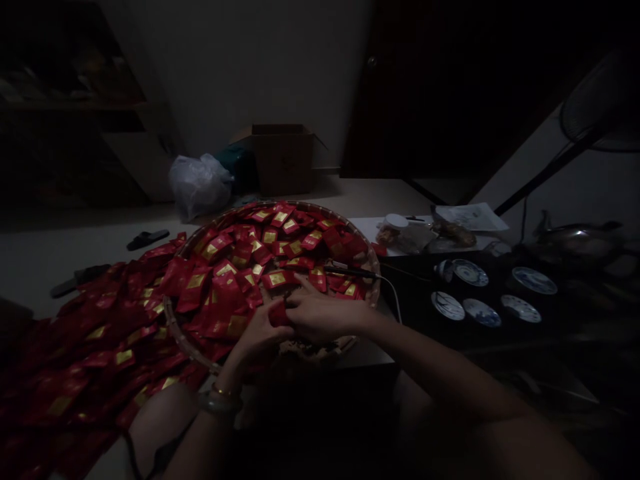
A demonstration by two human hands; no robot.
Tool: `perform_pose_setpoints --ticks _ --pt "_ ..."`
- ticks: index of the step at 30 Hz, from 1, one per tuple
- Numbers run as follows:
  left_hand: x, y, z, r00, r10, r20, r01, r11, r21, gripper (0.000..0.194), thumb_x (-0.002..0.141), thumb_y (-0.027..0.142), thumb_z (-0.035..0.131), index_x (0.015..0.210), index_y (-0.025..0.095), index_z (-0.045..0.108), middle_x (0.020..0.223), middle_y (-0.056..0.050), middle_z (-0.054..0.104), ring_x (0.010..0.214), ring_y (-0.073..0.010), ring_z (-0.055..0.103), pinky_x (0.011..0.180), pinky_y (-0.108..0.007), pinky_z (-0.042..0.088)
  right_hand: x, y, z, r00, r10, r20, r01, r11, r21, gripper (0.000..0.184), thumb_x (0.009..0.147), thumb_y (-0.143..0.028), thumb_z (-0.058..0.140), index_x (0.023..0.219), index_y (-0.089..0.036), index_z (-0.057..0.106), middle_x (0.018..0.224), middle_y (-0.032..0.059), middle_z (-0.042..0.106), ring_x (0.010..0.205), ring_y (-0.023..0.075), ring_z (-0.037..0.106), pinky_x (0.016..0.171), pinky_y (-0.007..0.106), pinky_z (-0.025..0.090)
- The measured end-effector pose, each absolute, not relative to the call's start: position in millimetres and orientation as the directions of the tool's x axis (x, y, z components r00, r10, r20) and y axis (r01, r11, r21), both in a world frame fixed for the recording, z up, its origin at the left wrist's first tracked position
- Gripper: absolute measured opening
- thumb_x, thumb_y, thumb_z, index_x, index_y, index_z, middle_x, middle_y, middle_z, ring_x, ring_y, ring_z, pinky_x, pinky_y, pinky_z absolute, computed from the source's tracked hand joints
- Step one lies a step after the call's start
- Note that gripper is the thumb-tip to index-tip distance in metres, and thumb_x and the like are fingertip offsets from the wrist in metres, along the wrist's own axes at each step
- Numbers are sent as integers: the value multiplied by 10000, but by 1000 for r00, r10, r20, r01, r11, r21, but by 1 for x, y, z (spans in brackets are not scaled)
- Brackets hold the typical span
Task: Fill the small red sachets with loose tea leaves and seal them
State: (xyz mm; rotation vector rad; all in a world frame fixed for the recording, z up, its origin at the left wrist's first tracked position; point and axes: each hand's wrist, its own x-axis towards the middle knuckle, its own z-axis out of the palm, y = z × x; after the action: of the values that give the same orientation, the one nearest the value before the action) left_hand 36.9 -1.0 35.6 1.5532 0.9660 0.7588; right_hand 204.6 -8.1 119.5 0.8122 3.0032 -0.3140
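My left hand (pixel 257 331), with bangles at its wrist, is closed around a small red packet (pixel 277 312). From the other side my right hand (pixel 320 312) reaches across, its bent fingers at the same packet. Both hands are over the near part of a round woven basket (pixel 186 348). Red packets with gold labels (pixel 235 267) fill most of the basket. A dark pen-shaped tool (pixel 353 272) with a pale cord lies on the right rim, beyond my right hand. Dark loose bits (pixel 307 351) show below my hands; their kind is unclear in the dim light.
More red packets (pixel 95 360) are heaped at the left. Small blue-and-white dishes (pixel 481 312) and a metal kettle (pixel 577 237) stand on the dark surface at right. Behind are a plastic bag (pixel 200 183), a cardboard box (pixel 284 160) and slippers (pixel 147 239). A fan (pixel 605 110) is at upper right.
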Motion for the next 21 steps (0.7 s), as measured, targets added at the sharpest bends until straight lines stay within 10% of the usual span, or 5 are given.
perform_pose_setpoints --ticks 11,21 --pt "27 1 22 441 894 80 249 -208 946 498 617 344 528 1050 145 673 1025 -74 699 958 -276 596 846 -351 465 209 -10 120 -890 419 -182 456 793 -403 171 818 -155 537 904 -210 673 1041 66 643 1173 272 452 1030 585 221" --pt "26 1 14 341 936 88 110 -133 985 429 675 508 539 778 112 669 729 -60 693 659 -205 592 613 -283 491 207 -16 134 -842 529 -102 510 723 -466 252 843 -244 550 1069 -133 533 972 109 645 956 237 584 993 522 315"
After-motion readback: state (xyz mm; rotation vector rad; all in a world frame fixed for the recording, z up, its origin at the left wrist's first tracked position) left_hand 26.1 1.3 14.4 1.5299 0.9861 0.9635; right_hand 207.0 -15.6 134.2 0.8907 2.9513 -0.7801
